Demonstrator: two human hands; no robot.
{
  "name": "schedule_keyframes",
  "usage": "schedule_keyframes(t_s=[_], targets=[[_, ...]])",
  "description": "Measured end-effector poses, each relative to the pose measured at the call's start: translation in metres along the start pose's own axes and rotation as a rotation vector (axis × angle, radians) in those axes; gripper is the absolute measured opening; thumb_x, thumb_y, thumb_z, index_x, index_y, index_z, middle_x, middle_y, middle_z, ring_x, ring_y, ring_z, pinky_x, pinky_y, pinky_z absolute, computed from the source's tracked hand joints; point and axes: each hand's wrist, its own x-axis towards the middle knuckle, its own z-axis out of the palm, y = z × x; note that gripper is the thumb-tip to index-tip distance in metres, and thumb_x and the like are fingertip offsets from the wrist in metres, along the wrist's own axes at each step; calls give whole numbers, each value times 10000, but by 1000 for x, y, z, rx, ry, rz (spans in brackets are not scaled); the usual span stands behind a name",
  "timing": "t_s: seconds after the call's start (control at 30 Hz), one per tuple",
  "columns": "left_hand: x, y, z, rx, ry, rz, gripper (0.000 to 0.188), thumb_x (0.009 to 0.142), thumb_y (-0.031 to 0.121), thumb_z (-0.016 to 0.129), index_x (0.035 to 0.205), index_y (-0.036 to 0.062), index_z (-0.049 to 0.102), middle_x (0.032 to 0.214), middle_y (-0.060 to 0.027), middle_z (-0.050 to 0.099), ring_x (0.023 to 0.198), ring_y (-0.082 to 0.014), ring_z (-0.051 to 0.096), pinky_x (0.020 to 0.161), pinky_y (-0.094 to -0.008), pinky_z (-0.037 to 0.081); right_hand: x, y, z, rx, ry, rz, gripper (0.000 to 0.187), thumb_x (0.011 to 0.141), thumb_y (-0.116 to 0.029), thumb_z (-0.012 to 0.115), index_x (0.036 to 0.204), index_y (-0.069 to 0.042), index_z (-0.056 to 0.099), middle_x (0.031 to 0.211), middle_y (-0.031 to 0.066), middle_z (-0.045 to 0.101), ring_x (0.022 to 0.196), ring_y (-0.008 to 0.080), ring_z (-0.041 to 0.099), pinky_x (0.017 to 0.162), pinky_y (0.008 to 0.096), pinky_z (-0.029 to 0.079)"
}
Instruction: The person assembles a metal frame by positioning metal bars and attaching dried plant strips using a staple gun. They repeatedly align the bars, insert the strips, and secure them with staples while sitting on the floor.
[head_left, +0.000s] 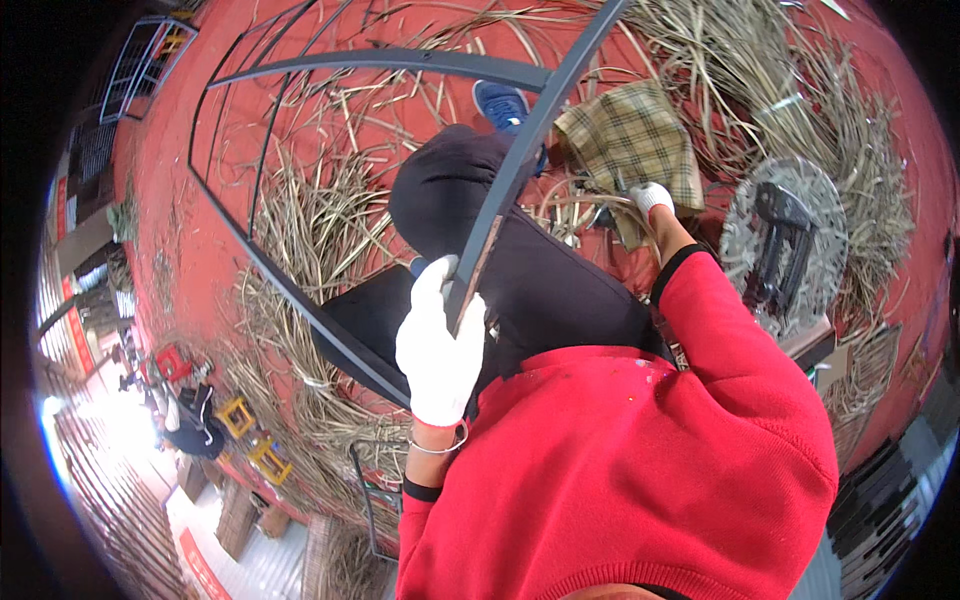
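My left hand (440, 345), in a white glove, is closed around a bar of the dark grey metal frame (500, 195). The frame slants over my legs and reaches to the far left. A narrow brown strip (480, 265) lies along the bar just above my fingers. My right hand (652, 198), also gloved, is down beside my right leg, next to a tan plaid cloth (640, 135). Its fingers are curled, and pale flat strips (590, 205) lie right beside them. What they hold, if anything, is too small to make out.
Piles of tan weaving strips (335, 225) cover much of the red floor (180, 190). On the right, a black staple-gun-like tool (785, 240) rests on a round patterned seat (830, 200). Yellow stools (268, 460) and a person (195, 430) are at the far left.
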Motion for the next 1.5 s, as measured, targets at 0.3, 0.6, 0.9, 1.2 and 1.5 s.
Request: schedule_keyframes(t_s=[0.3, 0.6, 0.9, 1.2, 1.5], targets=[[9, 3, 27, -88, 63, 26, 464, 842, 59, 768, 1250, 35, 549, 1034, -144, 695, 848, -220, 714, 756, -338, 552, 36, 20, 54, 82, -321, 56, 440, 802, -450, 755, 1112, -137, 753, 1119, 140, 742, 1002, 329, 704, 863, 446, 529], [3, 4, 18, 300, 36, 73, 357, 858, 195, 762, 1169, 88, 624, 798, -82, 697, 700, -247, 699, 628, -356, 541, -12, -10, -9, 126, 368, -497, 227, 991, -299, 589, 1087, -101, 645, 1085, 193, 663, 968, 428, 623, 829, 471, 511], [-17, 8, 21, 809, 183, 270, 302, 824, 263, 731, 1074, 120, 642, 763, -47, 588, 685, -239, 615, 637, -374, 493, -157, -65, -173, 963, 302, -604, 174, 993, -140, 649, 1093, 2, 659, 910, -18, 634, 830, 71, 555, 742, 242, 468], [-46, -13, 30, 762, 315, 290, 113, 849, 193, 673, 913, 141, 596, 779, -59, 558, 722, -250, 606, 646, -383, 494, -321, -61, -173, 894, -1068, -381, 178, 906, -153, 694, 1022, -20, 678, 900, 46, 690, 733, 88, 585, 637, 200, 447], [-56, -10, 31, 487, 299, 305, 97, 869, 140, 663, 914, 101, 586, 688, -61, 578, 579, -216, 607, 548, -349, 491, -343, -6, -150, 1235, -1441, -438, 518, 782, -212, 813, 1223, 2, 643, 1327, 216, 599, 1178, 283, 607, 1001, 375, 478]])
